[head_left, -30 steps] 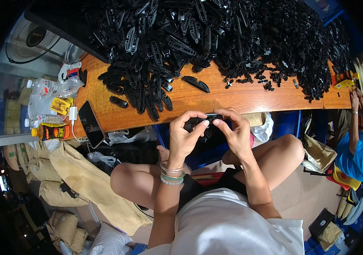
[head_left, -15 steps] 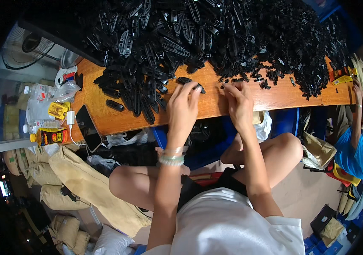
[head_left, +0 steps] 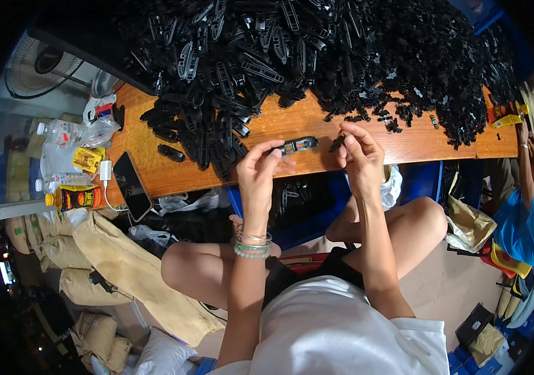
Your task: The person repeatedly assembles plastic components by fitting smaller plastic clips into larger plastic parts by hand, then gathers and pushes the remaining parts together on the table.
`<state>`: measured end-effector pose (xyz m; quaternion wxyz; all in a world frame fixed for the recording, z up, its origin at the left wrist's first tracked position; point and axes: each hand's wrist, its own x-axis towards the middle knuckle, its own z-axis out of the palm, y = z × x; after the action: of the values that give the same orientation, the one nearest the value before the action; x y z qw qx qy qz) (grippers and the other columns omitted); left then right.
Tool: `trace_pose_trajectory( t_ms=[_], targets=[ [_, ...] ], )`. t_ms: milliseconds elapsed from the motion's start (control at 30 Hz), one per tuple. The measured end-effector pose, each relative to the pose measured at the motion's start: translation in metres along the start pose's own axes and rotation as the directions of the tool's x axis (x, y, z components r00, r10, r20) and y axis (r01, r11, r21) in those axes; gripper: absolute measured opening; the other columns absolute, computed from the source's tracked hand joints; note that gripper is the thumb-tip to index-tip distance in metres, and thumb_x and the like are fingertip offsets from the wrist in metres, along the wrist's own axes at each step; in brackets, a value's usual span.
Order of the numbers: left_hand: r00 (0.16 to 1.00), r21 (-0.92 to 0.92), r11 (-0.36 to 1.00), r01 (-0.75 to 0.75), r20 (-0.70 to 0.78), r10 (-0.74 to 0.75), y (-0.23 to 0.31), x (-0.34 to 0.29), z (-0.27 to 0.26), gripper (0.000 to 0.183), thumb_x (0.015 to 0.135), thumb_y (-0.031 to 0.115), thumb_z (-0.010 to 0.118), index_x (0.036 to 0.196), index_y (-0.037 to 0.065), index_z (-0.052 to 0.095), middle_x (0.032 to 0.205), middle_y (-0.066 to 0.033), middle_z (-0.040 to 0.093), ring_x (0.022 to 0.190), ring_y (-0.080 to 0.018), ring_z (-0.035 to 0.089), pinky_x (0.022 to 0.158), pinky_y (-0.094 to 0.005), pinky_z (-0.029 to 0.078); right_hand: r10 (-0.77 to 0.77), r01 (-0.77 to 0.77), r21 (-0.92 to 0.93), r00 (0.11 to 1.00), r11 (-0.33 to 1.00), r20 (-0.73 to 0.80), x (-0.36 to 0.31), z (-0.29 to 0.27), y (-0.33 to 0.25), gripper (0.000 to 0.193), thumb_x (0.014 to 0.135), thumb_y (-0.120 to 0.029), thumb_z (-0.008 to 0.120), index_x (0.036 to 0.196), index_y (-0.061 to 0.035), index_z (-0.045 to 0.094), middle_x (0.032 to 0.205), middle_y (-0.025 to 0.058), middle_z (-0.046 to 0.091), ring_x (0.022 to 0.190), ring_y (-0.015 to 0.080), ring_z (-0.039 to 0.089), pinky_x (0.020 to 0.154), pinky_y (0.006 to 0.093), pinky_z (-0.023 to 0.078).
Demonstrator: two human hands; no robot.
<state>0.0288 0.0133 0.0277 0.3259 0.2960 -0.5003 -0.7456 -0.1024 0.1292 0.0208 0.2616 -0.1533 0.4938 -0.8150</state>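
My left hand [head_left: 259, 172] grips one end of a long black plastic part [head_left: 298, 145], a narrow frame with openings along its face, held above the table's front edge. A short gap away, my right hand [head_left: 362, 156] pinches a small black plastic piece [head_left: 338, 143] between thumb and fingers; its exact shape is hard to make out. Behind my left hand lies a loose group of long black parts [head_left: 201, 137], joining a large heap [head_left: 235, 69] of the same kind. Beyond my right hand, small black pieces [head_left: 404, 112] spread out from another pile.
On the wooden table [head_left: 367, 134], a phone [head_left: 132, 187] with a white cable lies at the left edge, near bottles [head_left: 76, 197] and a fan [head_left: 42, 65]. Brown sacks [head_left: 135, 275] lie on the floor. A person in blue [head_left: 526, 225] reaches in at the right.
My left hand has lifted the long black part off the table and drawn it nearer. My right hand has turned palm-up, a small black piece now showing in its fingers.
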Motion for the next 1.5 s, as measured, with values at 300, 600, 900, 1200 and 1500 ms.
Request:
trace_pose_trajectory(
  t_ms=[300, 600, 900, 1200, 1500],
  targets=[
    [0.977, 0.128, 0.992, -0.006, 0.212, -0.022, 0.022, -0.028, 0.004, 0.025, 0.083, -0.003, 0.061, 0.106, -0.009, 0.055, 0.080, -0.0123, 0.064, 0.070, -0.0164, 0.066, 0.063, -0.0242, 0.055, -0.177, 0.236, -0.347, 0.965, 0.908, 0.192, -0.032, 0.027, -0.023, 0.012, 0.081, 0.001, 0.064, 0.092, 0.0020, 0.068, 0.089, 0.0085, 0.060, 0.083, 0.0173, 0.057, 0.074, 0.0259, 0.047],
    [0.968, 0.015, 0.999, 0.051, 0.244, -0.053, 0.029, -0.034, 0.004, 0.022, 0.083, -0.002, 0.062, 0.102, -0.007, 0.053, 0.087, -0.0128, 0.063, 0.078, -0.0189, 0.067, 0.065, -0.0235, 0.055, -0.266, 0.365, -0.583, 0.931, 0.726, 0.252, -0.040, 0.025, -0.022, 0.015, 0.074, 0.000, 0.069, 0.089, -0.0019, 0.069, 0.094, 0.0081, 0.059, 0.087, 0.0173, 0.052, 0.076, 0.0269, 0.042],
    [0.975, 0.198, 0.975, -0.103, 0.215, 0.060, 0.022, -0.029, 0.015, 0.016, 0.080, -0.003, 0.063, 0.094, -0.002, 0.056, 0.079, -0.0067, 0.061, 0.067, -0.0090, 0.062, 0.059, -0.0193, 0.050, -0.124, 0.189, -0.493, 0.979, 0.849, 0.162, -0.045, 0.024, -0.017, 0.018, 0.077, -0.001, 0.068, 0.095, 0.0009, 0.067, 0.086, 0.0071, 0.060, 0.074, 0.0142, 0.054, 0.068, 0.0253, 0.042],
    [0.999, 0.026, 1.000, 0.015, 0.038, -0.016, 0.005, 0.042, 0.029, 0.011, 0.086, 0.005, 0.058, 0.080, 0.002, 0.049, 0.069, -0.0093, 0.060, 0.054, -0.0163, 0.061, 0.048, -0.0255, 0.050, -0.461, 0.372, -0.810, 0.875, 0.454, 0.143, 0.028, -0.007, 0.019, 0.013, 0.078, -0.007, 0.064, 0.089, -0.0030, 0.069, 0.083, 0.0080, 0.056, 0.077, 0.0226, 0.053, 0.067, 0.0323, 0.041],
    [0.835, 0.855, 0.109, -0.508, 0.457, 0.307, 0.004, 0.086, 0.031, 0.032, 0.078, -0.002, 0.052, 0.109, 0.004, 0.057, 0.091, -0.0195, 0.059, 0.074, -0.0395, 0.059, 0.064, -0.0446, 0.048, -0.496, 0.432, -0.901, 0.791, 0.040, 0.358, 0.036, -0.001, 0.027, 0.009, 0.067, -0.009, 0.067, 0.076, -0.0097, 0.067, 0.085, 0.0054, 0.052, 0.084, 0.0246, 0.048, 0.070, 0.0366, 0.035]
  ],
)
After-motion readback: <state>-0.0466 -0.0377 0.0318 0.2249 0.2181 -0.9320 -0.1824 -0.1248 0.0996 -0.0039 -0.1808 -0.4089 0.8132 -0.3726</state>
